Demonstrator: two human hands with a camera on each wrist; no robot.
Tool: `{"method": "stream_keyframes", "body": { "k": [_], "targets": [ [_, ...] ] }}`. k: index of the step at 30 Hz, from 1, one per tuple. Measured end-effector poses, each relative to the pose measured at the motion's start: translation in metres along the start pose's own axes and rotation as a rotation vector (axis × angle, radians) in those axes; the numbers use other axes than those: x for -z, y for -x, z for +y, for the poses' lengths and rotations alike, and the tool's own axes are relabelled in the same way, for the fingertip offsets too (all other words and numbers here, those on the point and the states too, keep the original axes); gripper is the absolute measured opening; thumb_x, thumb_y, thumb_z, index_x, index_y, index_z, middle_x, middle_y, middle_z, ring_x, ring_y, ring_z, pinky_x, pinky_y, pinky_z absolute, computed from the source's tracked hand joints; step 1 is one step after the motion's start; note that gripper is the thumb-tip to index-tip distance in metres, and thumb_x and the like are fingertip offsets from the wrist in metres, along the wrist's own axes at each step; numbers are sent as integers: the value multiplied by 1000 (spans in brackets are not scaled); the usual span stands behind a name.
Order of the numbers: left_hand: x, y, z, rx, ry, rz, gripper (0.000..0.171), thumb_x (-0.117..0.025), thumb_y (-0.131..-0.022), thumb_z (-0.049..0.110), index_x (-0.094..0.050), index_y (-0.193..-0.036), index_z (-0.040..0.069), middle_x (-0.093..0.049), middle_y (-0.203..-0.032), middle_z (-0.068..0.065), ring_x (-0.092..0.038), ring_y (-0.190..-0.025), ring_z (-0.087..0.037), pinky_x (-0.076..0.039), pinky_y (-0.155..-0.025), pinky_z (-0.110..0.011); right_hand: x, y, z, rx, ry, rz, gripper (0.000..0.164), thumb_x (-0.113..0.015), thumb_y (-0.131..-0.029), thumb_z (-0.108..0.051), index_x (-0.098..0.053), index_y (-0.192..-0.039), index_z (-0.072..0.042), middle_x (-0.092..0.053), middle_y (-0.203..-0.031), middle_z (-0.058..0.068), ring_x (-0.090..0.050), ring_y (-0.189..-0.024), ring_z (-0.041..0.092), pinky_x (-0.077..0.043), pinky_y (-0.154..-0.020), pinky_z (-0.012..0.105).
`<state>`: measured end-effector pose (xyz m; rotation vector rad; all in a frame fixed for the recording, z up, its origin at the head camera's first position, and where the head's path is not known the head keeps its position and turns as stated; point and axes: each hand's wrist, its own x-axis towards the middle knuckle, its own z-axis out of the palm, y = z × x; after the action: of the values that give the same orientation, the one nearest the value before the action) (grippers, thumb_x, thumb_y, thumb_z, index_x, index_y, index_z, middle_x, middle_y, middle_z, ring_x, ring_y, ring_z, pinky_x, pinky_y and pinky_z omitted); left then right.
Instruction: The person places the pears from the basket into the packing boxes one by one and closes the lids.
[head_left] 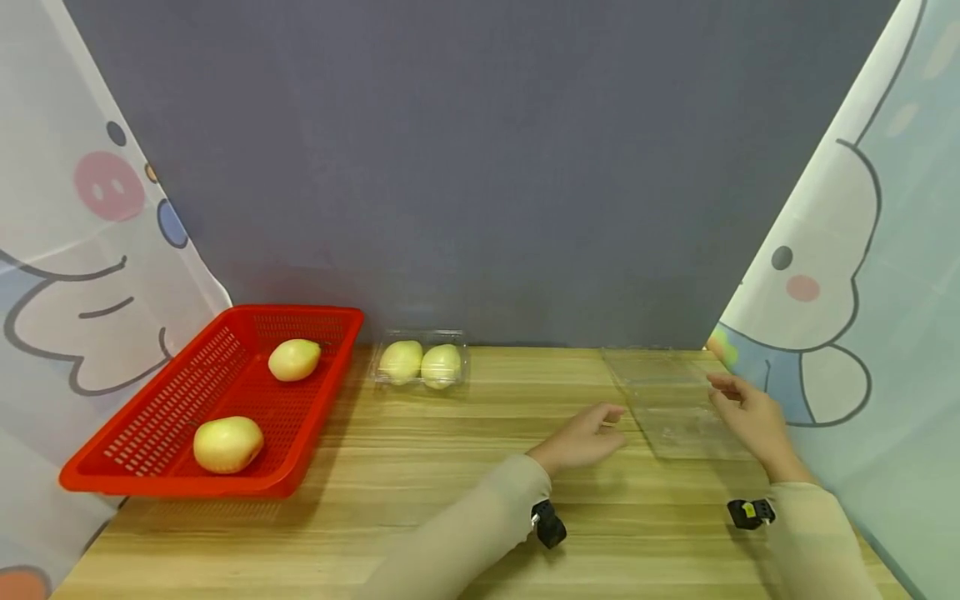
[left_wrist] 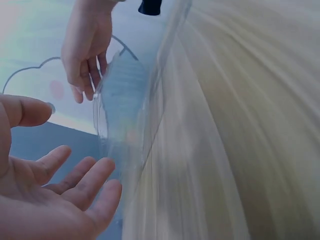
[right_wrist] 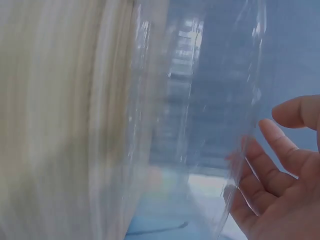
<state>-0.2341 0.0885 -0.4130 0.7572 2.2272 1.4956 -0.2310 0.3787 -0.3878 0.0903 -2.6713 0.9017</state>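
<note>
Several clear plastic clamshell boxes [head_left: 675,408], seemingly nested in a stack, lie on the wooden table at the right. My left hand [head_left: 585,437] is just left of them, and its fingers are spread and hold nothing in the left wrist view. At their right side is my right hand [head_left: 753,421], fingers loosely bent. In the right wrist view, some of its fingertips [right_wrist: 250,145] show through the edge of the clear plastic [right_wrist: 200,110], while the thumb stands apart from it.
A red plastic basket [head_left: 300,467] on the left holds two pale yellow, pear-like fruits [head_left: 228,444]. Near the back wall, a closed clear box [head_left: 382,377] has two more inside. Cartoon-printed cloths [head_left: 900,333] hang at both sides, and a dark grey panel [head_left: 480,167] stands behind.
</note>
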Motion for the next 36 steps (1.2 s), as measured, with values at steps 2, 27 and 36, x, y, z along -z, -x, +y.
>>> {"method": "stream_keyframes", "body": {
  "k": [2, 27, 36],
  "targets": [
    [-3, -3, 1, 6, 22, -7, 50, -55, -100, 36, -46, -149, 27, -49, -146, -1, -50, -129, -14, -45, -101, -32, 3, 0, 7, -22, -6, 6, 47, -46, -106, -29, -55, -136, 6, -59, -124, 33, -57, -107, 46, -45, -68, 23],
    [-42, -24, 2, 109, 608, -42, 64, -54, -102, 21, -26, -158, 8, -40, -153, -15, -49, -133, -29, -39, -110, -42, 26, 13, 57, -327, -96, -79, 73, -31, -106, -43, -22, -151, 15, -26, -146, 45, -28, -128, 64, -29, -100, 73],
    [-43, -25, 0, 121, 637, -86, 65, -52, -105, 22, -20, -159, 5, -36, -156, -14, -41, -140, -28, -36, -112, -43, 20, 15, 74, -305, -222, -168, 77, -30, -107, -42, -28, -141, 27, -45, -131, 45, -56, -80, -6, -52, -71, 17]
  ]
}}
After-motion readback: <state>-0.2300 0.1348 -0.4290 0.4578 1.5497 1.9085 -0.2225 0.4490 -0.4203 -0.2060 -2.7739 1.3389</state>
